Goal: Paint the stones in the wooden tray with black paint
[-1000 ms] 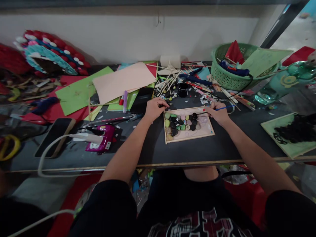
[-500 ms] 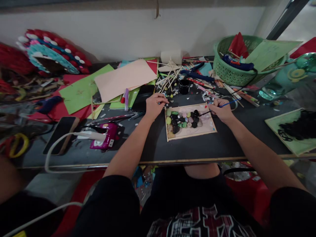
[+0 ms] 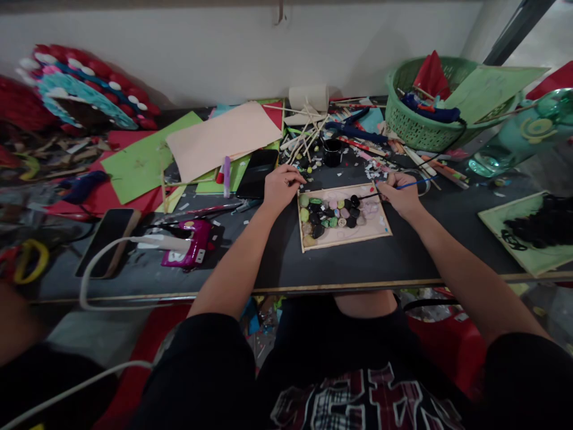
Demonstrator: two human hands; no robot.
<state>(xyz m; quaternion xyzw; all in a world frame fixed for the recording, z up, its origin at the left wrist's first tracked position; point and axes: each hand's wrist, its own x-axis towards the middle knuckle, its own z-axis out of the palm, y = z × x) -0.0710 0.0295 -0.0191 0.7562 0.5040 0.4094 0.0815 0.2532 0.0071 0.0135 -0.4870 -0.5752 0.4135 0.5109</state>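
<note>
A pink board with a wooden frame (image 3: 376,227) lies on the dark table in front of me. Several small stones (image 3: 331,215), black, green and pale, are stuck on its left half. My right hand (image 3: 401,192) is closed on a thin blue-handled paintbrush (image 3: 416,183); the brush tip reaches a black stone near the board's top edge. My left hand (image 3: 280,186) rests curled at the board's upper left corner, fingers bent against the frame. Whether it holds anything I cannot make out.
A small black paint cup (image 3: 332,151) stands behind the board among wooden sticks (image 3: 304,138). A green basket (image 3: 421,128) is at back right, coloured paper sheets (image 3: 215,143) at back left. A magenta glue gun (image 3: 188,251) and a phone (image 3: 107,239) lie left. A green board (image 3: 523,230) is right.
The view has shifted a little. My right hand keeps the brush at the stones near the board's top edge; my left hand stays at the corner.
</note>
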